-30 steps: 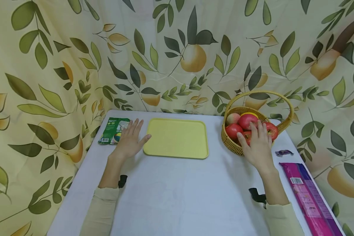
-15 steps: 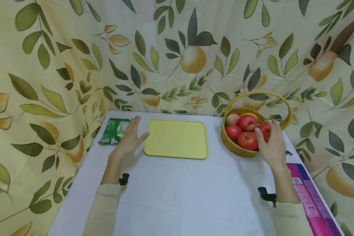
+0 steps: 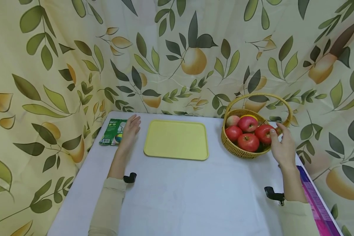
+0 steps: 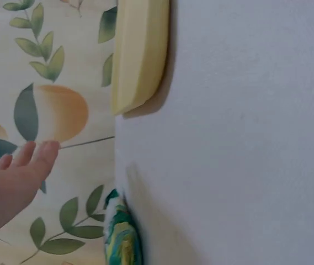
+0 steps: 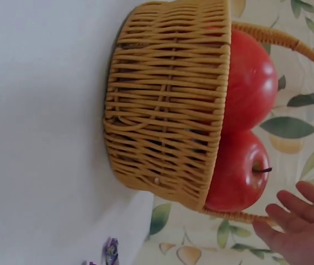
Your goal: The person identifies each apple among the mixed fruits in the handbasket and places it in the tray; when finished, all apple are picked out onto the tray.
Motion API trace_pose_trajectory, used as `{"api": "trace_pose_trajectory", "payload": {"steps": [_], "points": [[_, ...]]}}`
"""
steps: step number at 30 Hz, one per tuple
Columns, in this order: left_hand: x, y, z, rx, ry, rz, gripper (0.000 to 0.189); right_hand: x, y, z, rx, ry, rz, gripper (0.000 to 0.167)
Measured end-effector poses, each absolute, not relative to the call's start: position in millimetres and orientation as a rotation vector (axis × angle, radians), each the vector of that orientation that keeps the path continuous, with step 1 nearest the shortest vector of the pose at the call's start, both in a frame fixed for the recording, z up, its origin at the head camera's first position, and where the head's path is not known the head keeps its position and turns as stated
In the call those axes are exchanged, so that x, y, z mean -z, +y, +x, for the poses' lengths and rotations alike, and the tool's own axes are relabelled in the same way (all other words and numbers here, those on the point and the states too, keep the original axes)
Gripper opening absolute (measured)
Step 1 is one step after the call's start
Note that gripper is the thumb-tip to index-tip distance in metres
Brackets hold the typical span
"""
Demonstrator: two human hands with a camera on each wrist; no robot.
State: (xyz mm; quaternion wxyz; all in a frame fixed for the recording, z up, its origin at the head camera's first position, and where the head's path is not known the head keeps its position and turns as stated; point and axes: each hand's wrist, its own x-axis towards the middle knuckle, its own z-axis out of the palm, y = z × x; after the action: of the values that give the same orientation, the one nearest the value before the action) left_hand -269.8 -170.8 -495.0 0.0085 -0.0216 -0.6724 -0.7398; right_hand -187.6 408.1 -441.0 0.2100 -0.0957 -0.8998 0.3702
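Observation:
My right hand (image 3: 284, 149) is at the right side of a wicker basket (image 3: 239, 152), fingers relaxed and holding nothing. In the right wrist view its fingertips overlap the base of the basket handle, near a red apple (image 5: 239, 176) with a stem. Several red apples (image 3: 247, 143) fill the basket, along with a paler peach-like fruit (image 3: 232, 121) and a yellow-edged thing behind, mostly hidden. On the other side, my left hand (image 3: 128, 133) hovers edge-on, fingers loosely extended, between a green packet (image 3: 109, 131) and a yellow tray (image 3: 177, 141); it holds nothing.
A pink and purple long packet (image 3: 317, 203) lies along the table's right edge, partly behind the right forearm. A small purple wrapped piece (image 5: 111, 251) shows near the basket in the right wrist view. Patterned curtain (image 3: 194, 62) borders the table's back and sides.
The right hand has moved from over the apples to the right, beside the basket, uncovering them. The left hand has turned from palm-down to edge-on, staying near the green packet.

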Motion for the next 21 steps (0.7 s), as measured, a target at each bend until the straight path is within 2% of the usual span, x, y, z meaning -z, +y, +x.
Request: {"api": "trace_pose_trajectory", "payload": {"steps": [12,21], "points": [[515,-166,-282,2.755,-1.710,0.131,0.058,445,424,-196,-1.074,-2.476,-0.396,0.053],[523,-161,-294,2.863,-1.675,0.230,0.059,452,432,-201,-0.973,-2.542,-0.357,0.057]]}}
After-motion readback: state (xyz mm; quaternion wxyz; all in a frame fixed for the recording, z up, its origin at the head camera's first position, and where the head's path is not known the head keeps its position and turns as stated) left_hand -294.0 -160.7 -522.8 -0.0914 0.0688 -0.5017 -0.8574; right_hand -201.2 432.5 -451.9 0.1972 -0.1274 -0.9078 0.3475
